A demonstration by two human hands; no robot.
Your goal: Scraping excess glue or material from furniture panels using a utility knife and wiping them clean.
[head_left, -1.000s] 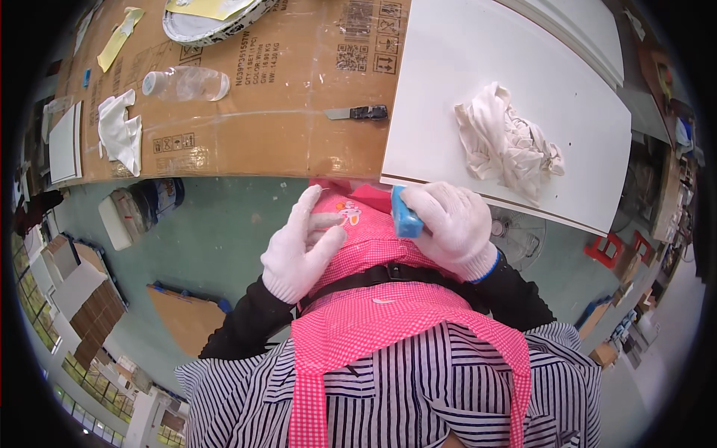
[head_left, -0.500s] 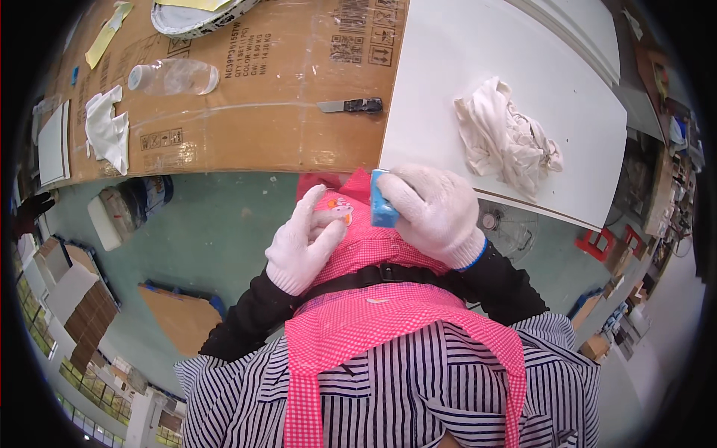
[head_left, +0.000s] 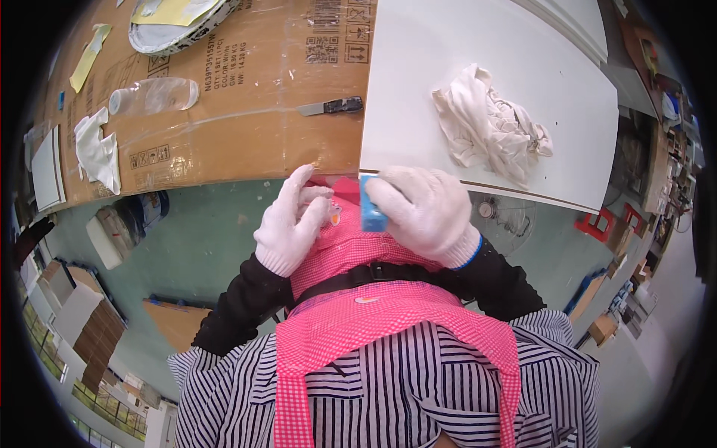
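Observation:
My right hand [head_left: 427, 211], in a white knit glove, is closed on a blue rectangular block [head_left: 372, 204], perhaps a sponge. It is held upright in front of my pink checked apron [head_left: 351, 254], by the near edge of the white panel [head_left: 403, 89]. Also gloved in white, my left hand [head_left: 291, 222] is empty, its fingers apart and slightly curled, close to the near edge of the cardboard [head_left: 246, 153]. A crumpled off-white cloth [head_left: 489, 127] lies on the panel, beyond my right hand.
On the cardboard lie a utility knife [head_left: 331, 106] with its blade out, a clear plastic bottle [head_left: 154, 95] on its side, a white cloth scrap [head_left: 97, 151] and a round white lid-like tray [head_left: 179, 37]. A fan [head_left: 505, 221] stands below the panel, red frames [head_left: 597, 222] farther right.
The whole view has shifted slightly, so the table things appear farther left. My left hand has risen a little toward the table edge. My right hand keeps hold of the blue block.

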